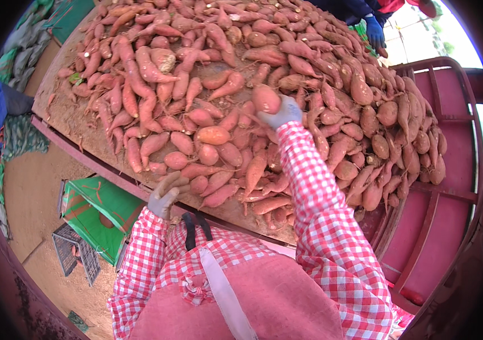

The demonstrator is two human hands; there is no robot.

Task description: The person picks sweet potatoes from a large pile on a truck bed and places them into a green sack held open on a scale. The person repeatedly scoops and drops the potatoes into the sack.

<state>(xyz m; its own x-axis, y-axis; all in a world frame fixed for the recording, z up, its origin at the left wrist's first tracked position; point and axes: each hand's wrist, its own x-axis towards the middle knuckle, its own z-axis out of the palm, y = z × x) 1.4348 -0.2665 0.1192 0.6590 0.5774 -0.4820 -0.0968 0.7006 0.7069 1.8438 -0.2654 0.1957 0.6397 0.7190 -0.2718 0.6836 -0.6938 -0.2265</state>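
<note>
A large heap of sweet potatoes (216,136) covers a wooden table (65,95) in front of me. My right hand (283,112), in a grey-white glove, holds a rounded sweet potato (265,99) above the middle of the heap. At the near edge of the table, my left hand (168,193), in a dirty light glove, has its fingers apart and holds nothing. Several sweet potatoes lie just beyond its fingertips. Both sleeves are red-and-white checked.
A green bag or liner (97,216) stands open at the lower left, beside a dark plastic crate (77,250). Filled sacks (24,55) line the far left. Red metal rails (432,191) bound the right. A person's blue-gloved hand (375,34) is at the far edge.
</note>
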